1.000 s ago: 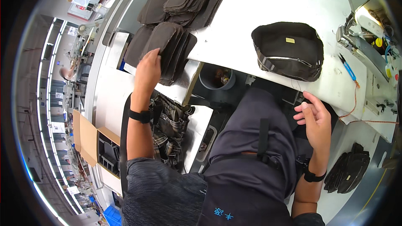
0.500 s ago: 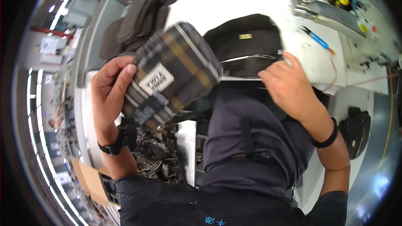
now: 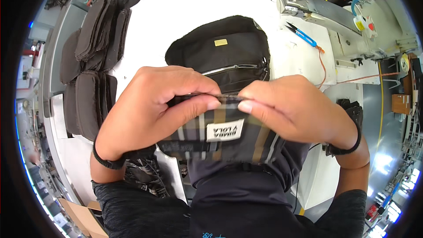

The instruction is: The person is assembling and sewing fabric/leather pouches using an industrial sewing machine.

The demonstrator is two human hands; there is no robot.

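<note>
A dark plaid fabric panel (image 3: 260, 143) with ochre and pale stripes and a white sewn-on label hangs in front of me. My left hand (image 3: 163, 105) pinches its upper edge between thumb and fingers. Close beside it, my right hand (image 3: 286, 108) pinches the same edge, with a short gap between the two thumbs. Just beyond my fingers, a black bag piece (image 3: 238, 42) lies on the white table. It has a silver zipper and a small yellow tag. The panel and my hands cover its near edge.
Stacked dark padded pieces (image 3: 97, 31) line the table's left side. Blue-handled thread snips (image 3: 304, 35) on an orange cord lie at right, near a sewing machine (image 3: 326, 11). Patterned fabric pieces (image 3: 145, 176) are heaped lower left, near an open cardboard box (image 3: 75, 213).
The panel has moved from the left to the middle and now hangs level. My right hand has left the black bag piece and taken the panel's edge beside my left hand.
</note>
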